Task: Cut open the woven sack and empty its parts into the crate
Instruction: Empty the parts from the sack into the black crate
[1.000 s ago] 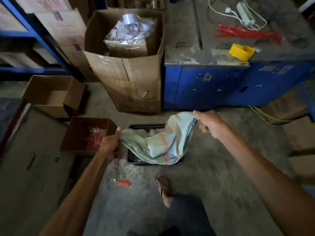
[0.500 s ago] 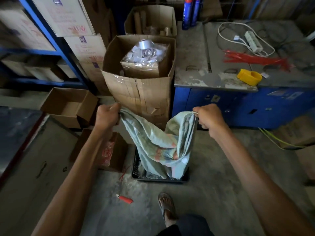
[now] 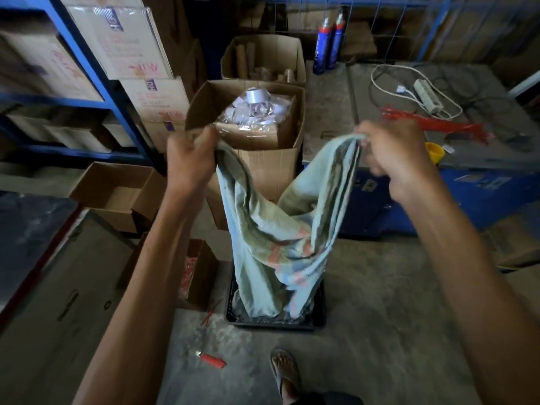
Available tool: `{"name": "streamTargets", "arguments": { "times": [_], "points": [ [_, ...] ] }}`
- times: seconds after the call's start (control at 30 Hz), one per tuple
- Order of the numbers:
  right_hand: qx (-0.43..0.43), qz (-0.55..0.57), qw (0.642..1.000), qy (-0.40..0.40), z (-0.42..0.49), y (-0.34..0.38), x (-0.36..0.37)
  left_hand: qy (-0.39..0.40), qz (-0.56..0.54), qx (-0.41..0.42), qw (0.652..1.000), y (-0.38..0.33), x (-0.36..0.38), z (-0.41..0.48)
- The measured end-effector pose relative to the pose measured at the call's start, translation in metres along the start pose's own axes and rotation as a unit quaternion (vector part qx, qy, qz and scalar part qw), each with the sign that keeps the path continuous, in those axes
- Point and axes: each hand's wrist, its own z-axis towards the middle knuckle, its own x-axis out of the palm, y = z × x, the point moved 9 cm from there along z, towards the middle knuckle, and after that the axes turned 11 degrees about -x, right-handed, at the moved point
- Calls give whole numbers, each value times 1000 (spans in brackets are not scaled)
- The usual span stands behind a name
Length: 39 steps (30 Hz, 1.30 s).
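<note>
A black crate [image 3: 276, 324] sat on the concrete floor, and the lower end of the pale green woven sack [image 3: 280, 244] hung down into it; what lay inside the crate under the cloth could not be made out. Behind it stood a tall cardboard carton [image 3: 263, 168] holding a smaller box topped with clear plastic bags of shiny ring-shaped parts [image 3: 257, 111], and further back another carton [image 3: 264, 58] held cardboard tubes. To the left an open shallow box [image 3: 117, 194] looked bare inside, and a low box [image 3: 198, 273] just beside the crate held red items in plastic. The left hand [image 3: 190, 159] was closed around one upper corner of the sack, fingers curled over the cloth. The right hand [image 3: 391, 154] was clenched on the opposite corner, so the sack hung stretched between the two, raised above the crate. A red lighter [image 3: 212, 360] lay on the floor near a sandalled foot [image 3: 285, 369]. To the right a blue workbench [image 3: 482, 185] carried red cable ties [image 3: 432, 127], a white power strip [image 3: 425, 95], a yellow object [image 3: 434, 152] partly hidden by the right hand, and two spray cans [image 3: 328, 42] at its far end. Blue shelving [image 3: 87, 62] with boxes filled the left.
</note>
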Motion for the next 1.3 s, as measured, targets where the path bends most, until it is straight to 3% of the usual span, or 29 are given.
{"name": "streamTargets", "arguments": {
  "times": [0.17,0.23,0.27,0.33,0.37,0.43,0.5,0.63,0.7,0.8,0.87,0.97,1.03,1.17,1.23,1.3],
  "points": [
    [-145,113,980,-72,48,119,-25,-14,-58,136,989,-126,-21,15],
    [-129,50,989,-56,59,122,-17,-47,33,128,990,-140,-20,28],
    [-97,-23,995,-12,58,112,-6,-61,114,104,986,-134,-17,34],
    [-46,-146,984,89,48,91,12,-36,251,34,967,-104,-5,37],
    [-53,-165,981,86,45,93,9,-17,252,29,967,-96,-2,31],
    [-150,-88,985,-18,46,126,-19,1,123,80,989,-112,-10,19],
    [-247,-12,961,-126,39,165,-50,-8,-38,139,990,-151,-33,12],
    [-259,-74,962,-30,34,203,-34,-4,-66,193,979,-214,-41,2],
    [-245,-34,969,13,36,227,-36,2,-106,213,971,-237,-43,-5],
    [-299,27,954,12,43,288,-50,11,-232,254,939,-281,-61,-8],
    [-306,4,952,9,48,306,-43,11,-209,256,944,-303,-55,-5],
    [-237,-123,961,68,52,284,-12,66,2,158,985,-283,-7,3],
    [-226,-110,966,59,52,290,-12,107,76,121,984,-265,15,0],
    [-348,21,935,-70,40,374,-56,107,5,194,975,-310,-4,-6],
    [-382,22,923,-40,34,394,-52,122,-28,230,965,-339,-9,-10],
    [-353,-15,935,28,36,384,-32,153,-21,253,955,-346,1,-12]
  ]
}}
